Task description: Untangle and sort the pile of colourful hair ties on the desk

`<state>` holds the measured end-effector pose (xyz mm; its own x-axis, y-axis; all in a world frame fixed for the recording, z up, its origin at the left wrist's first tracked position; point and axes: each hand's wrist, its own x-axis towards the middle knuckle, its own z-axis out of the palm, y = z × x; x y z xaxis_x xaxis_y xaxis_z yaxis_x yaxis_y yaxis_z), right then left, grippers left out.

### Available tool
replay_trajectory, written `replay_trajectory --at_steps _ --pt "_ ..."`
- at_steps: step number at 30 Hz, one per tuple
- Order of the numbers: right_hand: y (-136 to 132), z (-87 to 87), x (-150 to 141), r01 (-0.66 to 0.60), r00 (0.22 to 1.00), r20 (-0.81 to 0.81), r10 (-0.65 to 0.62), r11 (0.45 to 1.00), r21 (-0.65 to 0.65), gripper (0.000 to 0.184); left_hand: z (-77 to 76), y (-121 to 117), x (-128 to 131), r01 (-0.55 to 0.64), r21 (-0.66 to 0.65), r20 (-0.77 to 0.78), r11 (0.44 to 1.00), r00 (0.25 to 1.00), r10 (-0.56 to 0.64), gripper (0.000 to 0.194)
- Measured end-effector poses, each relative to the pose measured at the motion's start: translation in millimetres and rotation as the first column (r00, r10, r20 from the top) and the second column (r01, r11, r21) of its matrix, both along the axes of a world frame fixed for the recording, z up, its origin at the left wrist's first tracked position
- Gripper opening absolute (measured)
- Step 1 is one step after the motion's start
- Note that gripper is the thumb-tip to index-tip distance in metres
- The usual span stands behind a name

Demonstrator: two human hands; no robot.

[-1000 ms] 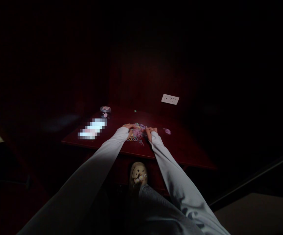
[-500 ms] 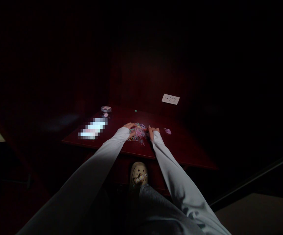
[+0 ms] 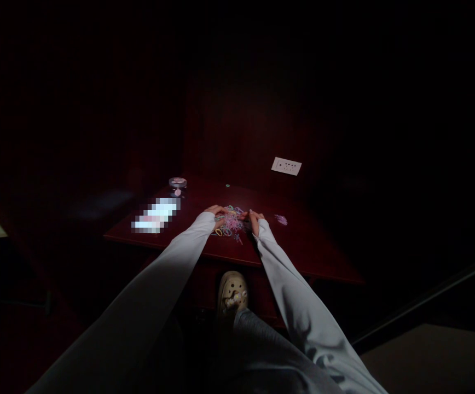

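Note:
A loose pile of small pastel elastic hair ties [image 3: 233,221], mostly pink with some green, yellow and purple, lies on the dark red table. At its left edge rests my left hand [image 3: 218,214], open, the thumb apart from the stretched fingers and touching the ties. My right hand [image 3: 255,220] is at the pile's right side with its fingers drawn together at the ties; what they hold, if anything, is too small to make out. A separate little heap of pink-purple ties [image 3: 281,219] lies right of my right hand.
One green hair tie [image 3: 227,185] lies alone toward the back. A round clear container [image 3: 178,186] stands at the back left, behind a bright blurred-out screen [image 3: 156,215]. A white socket plate [image 3: 287,166] is on the wall. Below the table's front edge is a beige clog [image 3: 233,293].
My left hand has shifted slightly left, showing more of the pile, including a yellow tie. The fingers of my right hand have moved a little at the pile's edge.

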<state>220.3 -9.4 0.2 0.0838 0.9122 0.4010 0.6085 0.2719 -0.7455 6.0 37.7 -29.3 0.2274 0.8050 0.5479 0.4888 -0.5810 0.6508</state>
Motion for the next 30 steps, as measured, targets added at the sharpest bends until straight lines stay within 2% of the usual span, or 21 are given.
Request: replay_trajectory --at_steps 5,11,15,20,30 --pt "-10.3 6.0 -0.5 -0.049 0.998 0.040 0.048 0.998 0.026 0.053 4.7 -4.2 -4.6 0.055 -0.097 0.110 0.994 0.993 -0.044 0.025" --pt "-24.2 11.7 -5.6 -0.224 0.941 0.265 0.212 0.975 0.014 0.048 8.9 -8.2 -3.0 0.059 -0.148 0.191 0.987 0.981 -0.030 0.024" --pt "-20.3 8.6 -7.0 -0.188 0.929 0.326 0.174 0.982 0.014 0.049 10.6 -10.6 -3.3 0.024 -0.136 0.181 0.990 0.983 0.001 0.021" --pt "-14.3 4.5 -3.5 -0.112 0.956 0.274 0.102 0.993 0.020 0.056 12.0 -10.2 -6.5 0.026 -0.097 0.156 0.995 0.988 -0.011 0.027" --pt "-16.1 4.3 -0.7 -0.124 0.972 0.205 0.114 0.992 0.037 0.055 16.3 -16.4 -3.2 -0.003 -0.127 0.138 0.992 0.990 0.021 0.020"
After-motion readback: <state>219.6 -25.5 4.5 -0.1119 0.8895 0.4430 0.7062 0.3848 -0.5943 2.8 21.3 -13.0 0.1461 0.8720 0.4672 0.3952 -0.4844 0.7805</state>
